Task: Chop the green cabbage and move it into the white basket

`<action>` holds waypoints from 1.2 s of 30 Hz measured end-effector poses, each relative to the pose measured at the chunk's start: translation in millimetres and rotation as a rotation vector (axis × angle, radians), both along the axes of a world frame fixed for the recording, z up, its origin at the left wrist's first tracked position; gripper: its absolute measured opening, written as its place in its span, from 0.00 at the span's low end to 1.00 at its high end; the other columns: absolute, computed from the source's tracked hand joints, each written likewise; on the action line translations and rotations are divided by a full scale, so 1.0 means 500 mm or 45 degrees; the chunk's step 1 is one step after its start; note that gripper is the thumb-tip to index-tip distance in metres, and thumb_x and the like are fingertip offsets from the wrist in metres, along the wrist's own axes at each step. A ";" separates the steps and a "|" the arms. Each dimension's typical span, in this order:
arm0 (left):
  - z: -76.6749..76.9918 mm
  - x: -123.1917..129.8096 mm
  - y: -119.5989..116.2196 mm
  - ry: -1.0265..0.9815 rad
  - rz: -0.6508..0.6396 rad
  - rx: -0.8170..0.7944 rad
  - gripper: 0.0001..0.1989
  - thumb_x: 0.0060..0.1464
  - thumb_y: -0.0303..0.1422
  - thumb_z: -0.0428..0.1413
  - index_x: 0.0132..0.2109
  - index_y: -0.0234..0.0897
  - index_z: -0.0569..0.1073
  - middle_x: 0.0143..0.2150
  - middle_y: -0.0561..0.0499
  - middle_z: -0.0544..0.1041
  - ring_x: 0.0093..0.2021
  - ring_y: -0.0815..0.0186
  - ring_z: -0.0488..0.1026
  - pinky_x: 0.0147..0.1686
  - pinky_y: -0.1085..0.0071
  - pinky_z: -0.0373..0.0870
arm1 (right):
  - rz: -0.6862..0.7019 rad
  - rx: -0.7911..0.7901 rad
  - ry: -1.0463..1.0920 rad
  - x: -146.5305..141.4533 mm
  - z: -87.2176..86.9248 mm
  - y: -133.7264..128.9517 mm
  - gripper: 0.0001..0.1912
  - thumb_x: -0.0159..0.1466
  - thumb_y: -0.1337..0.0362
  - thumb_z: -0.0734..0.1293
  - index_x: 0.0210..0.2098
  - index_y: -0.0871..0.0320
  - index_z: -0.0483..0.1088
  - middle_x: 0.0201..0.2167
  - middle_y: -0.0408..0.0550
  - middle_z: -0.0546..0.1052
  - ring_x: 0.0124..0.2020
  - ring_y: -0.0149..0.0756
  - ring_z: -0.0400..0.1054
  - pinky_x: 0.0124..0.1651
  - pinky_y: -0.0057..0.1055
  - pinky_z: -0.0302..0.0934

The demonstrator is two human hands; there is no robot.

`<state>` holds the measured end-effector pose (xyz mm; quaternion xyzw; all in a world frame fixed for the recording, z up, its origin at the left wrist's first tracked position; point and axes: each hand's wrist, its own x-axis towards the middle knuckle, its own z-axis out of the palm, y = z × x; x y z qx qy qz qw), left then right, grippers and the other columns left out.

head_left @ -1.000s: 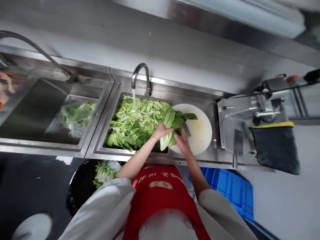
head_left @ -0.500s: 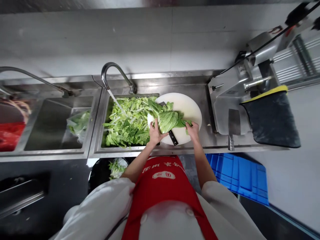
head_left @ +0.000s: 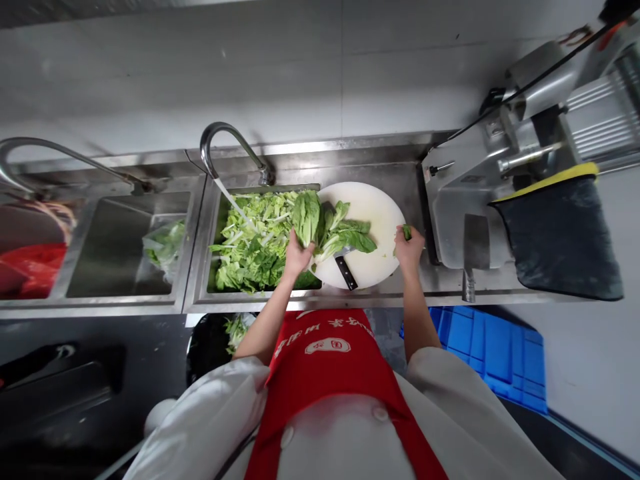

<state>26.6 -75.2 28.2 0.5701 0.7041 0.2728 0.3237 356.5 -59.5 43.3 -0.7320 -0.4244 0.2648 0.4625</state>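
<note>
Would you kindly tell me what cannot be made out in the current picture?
All in the head view:
Knife: leafy greens hide most of its blade.
Green scrap: the right hand covers much of it.
Filled sink: chopped greens hide its floor.
Black bin: partly behind the left sleeve.
Metal machine: cut off by the right edge.

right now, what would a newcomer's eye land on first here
Probably the bright red apron at the bottom centre. Next, beyond it to the left, a sink heaped with green leaves under a running tap. Right of that, a round white board bears a black-handled knife, the left hand holding a leafy bunch by its left edge.
</note>
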 end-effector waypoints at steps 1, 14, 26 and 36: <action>-0.002 0.011 0.000 0.007 -0.008 0.034 0.47 0.60 0.37 0.60 0.78 0.36 0.46 0.59 0.38 0.74 0.56 0.50 0.75 0.59 0.54 0.70 | 0.022 -0.004 0.018 -0.006 -0.001 -0.006 0.15 0.62 0.55 0.63 0.36 0.59 0.75 0.24 0.44 0.73 0.29 0.37 0.67 0.37 0.32 0.61; -0.012 0.065 0.051 0.175 -0.034 -0.311 0.57 0.43 0.35 0.73 0.76 0.34 0.55 0.52 0.36 0.78 0.54 0.46 0.76 0.55 0.57 0.69 | 0.448 -0.309 0.088 -0.163 -0.090 -0.198 0.15 0.66 0.53 0.60 0.31 0.56 0.70 0.27 0.47 0.74 0.31 0.38 0.65 0.40 0.32 0.59; 0.131 -0.038 0.031 -1.341 0.188 -0.599 0.33 0.42 0.31 0.67 0.58 0.26 0.73 0.39 0.42 0.84 0.39 0.54 0.83 0.38 0.64 0.82 | 0.446 -0.193 0.142 -0.126 -0.025 -0.120 0.20 0.66 0.50 0.64 0.24 0.54 0.58 0.20 0.38 0.62 0.25 0.31 0.56 0.33 0.29 0.50; 0.158 -0.034 -0.052 -1.622 0.401 -0.459 0.34 0.36 0.32 0.59 0.55 0.34 0.78 0.44 0.42 0.85 0.50 0.44 0.82 0.46 0.55 0.83 | 0.627 -0.209 -0.108 -0.150 0.033 0.030 0.13 0.70 0.57 0.64 0.33 0.57 0.71 0.27 0.48 0.76 0.30 0.36 0.70 0.37 0.29 0.60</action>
